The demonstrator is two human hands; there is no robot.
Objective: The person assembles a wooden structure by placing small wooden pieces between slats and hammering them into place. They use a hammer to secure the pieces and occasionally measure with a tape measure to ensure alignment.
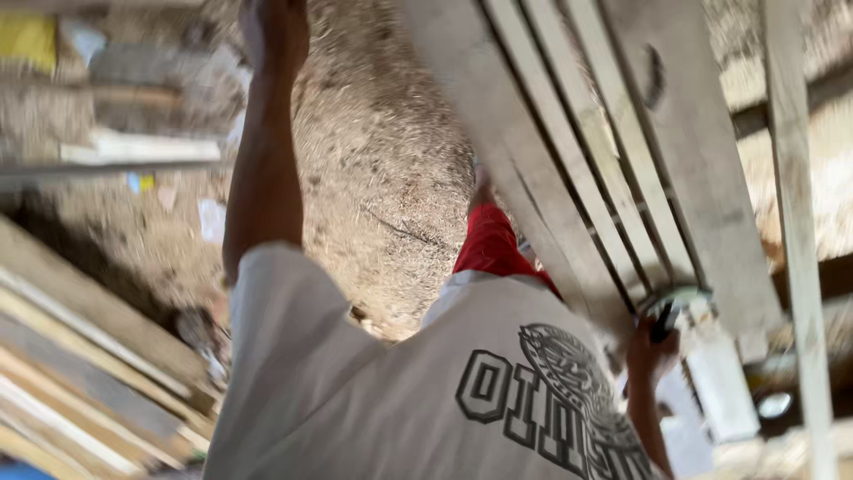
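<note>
I look down along my own white printed T-shirt and red shorts. My left hand is stretched out to the top edge of the view over the sawdust floor; it is blurred and partly cut off, and I see nothing in it. My right hand is at the lower right, closed around a small dark-handled object. It sits right against the lower end of a group of long pale wooden slats that run diagonally up to the top.
Sawdust and shavings cover the ground. A stack of planks lies at the lower left, and more boards and clutter at the upper left. A tall pale post stands at the right.
</note>
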